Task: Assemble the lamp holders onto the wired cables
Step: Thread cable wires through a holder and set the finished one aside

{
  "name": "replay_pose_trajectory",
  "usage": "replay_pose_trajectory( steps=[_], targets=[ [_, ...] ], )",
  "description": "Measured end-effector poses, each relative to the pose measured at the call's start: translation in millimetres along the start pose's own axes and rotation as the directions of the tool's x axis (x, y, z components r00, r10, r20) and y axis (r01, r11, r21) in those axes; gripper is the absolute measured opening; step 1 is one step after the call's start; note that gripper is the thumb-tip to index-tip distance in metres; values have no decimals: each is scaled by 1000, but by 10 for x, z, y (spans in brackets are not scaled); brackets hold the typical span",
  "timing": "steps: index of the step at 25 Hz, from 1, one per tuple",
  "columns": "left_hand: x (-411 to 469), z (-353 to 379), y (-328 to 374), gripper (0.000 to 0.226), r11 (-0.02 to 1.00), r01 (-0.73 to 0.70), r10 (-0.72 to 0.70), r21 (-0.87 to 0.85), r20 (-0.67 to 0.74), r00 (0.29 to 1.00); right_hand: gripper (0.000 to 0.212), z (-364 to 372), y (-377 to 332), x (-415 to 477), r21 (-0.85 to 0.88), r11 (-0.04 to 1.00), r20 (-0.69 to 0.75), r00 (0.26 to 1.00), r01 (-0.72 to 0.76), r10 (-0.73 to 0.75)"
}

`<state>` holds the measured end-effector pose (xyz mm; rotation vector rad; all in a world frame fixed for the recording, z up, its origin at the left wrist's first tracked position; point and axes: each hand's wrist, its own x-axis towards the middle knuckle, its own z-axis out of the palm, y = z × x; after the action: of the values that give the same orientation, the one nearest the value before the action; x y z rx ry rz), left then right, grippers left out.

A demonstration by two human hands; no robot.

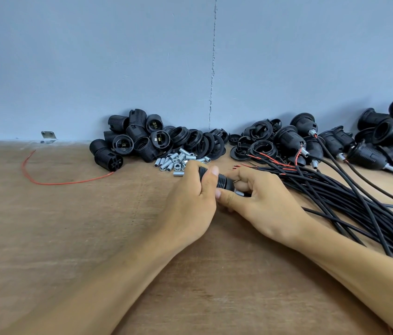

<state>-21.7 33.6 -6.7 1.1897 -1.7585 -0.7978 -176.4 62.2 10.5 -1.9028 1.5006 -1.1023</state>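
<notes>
A black ribbed lamp holder (224, 182) lies sideways between both hands at the middle of the table. My left hand (190, 197) grips its left end, thumb over the top. At its right end, my right hand (258, 199) pinches around a small silver threaded tube (239, 193). A bundle of black cables (350, 201) with red wire ends runs off to the right, under my right wrist. How the cable meets the holder is hidden by my fingers.
A pile of black holder bodies (132, 139) and rings (202, 141) sits against the grey wall, with several silver threaded tubes and nuts (178, 160) in front. Assembled holders on cables (350, 146) lie at the right. A loose red wire (45, 175) lies at the left.
</notes>
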Motion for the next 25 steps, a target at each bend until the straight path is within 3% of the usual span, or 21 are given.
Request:
replay_pose_trajectory(
  steps=[7,12,14,17,20,22,25],
  targets=[
    [21,2,-7,27,999,-28,28,15,19,999,12,-10,17,30,64,998,24,999,23,-24],
    [69,-42,-23,28,982,83,-69,-169,83,994,24,-71,45,97,207,976,114,990,61,-86],
    [111,-77,-30,29,967,162,-139,-198,126,982,31,-75,56,127,172,982,114,989,78,-98],
    [183,-104,-29,33,931,242,-211,-274,137,968,21,-97,83,137,80,990,54,992,112,-116],
    [247,-150,-39,43,865,308,-257,-396,178,950,30,-154,121,135,53,994,10,995,96,-97],
    [278,-180,-55,47,826,347,-289,-444,197,937,22,-191,164,151,36,996,-17,997,76,-75],
    [289,-193,-54,45,789,372,-322,-488,186,928,26,-160,163,125,-67,987,-2,989,148,-148]
  ],
)
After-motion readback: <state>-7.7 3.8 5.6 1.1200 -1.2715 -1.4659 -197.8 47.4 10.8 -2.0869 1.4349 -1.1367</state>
